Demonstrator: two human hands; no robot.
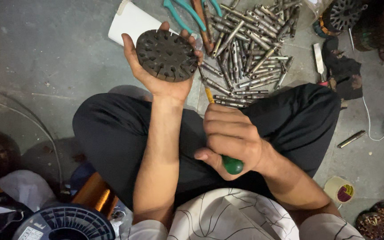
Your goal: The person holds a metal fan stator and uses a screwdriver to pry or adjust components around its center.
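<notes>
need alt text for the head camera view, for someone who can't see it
Seen from above, a seated person's left hand holds up a dark round slotted metal disc, while the right hand grips a green-handled screwdriver. A pile of metal rods lies on the grey floor.

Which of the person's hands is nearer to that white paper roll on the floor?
The left. The left hand, holding a round slotted metal disc, is right beside the white paper roll. The right hand, gripping a screwdriver, is farther back over the lap.

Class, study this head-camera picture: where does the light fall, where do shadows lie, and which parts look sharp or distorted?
Head view: soft, even light, no harsh glare; a faint shadow lies on the floor beside the knee; the disc in the left hand and the metal rods look sharp; the right hand on the screwdriver looms large; edges bend slightly; corners darken.
</notes>
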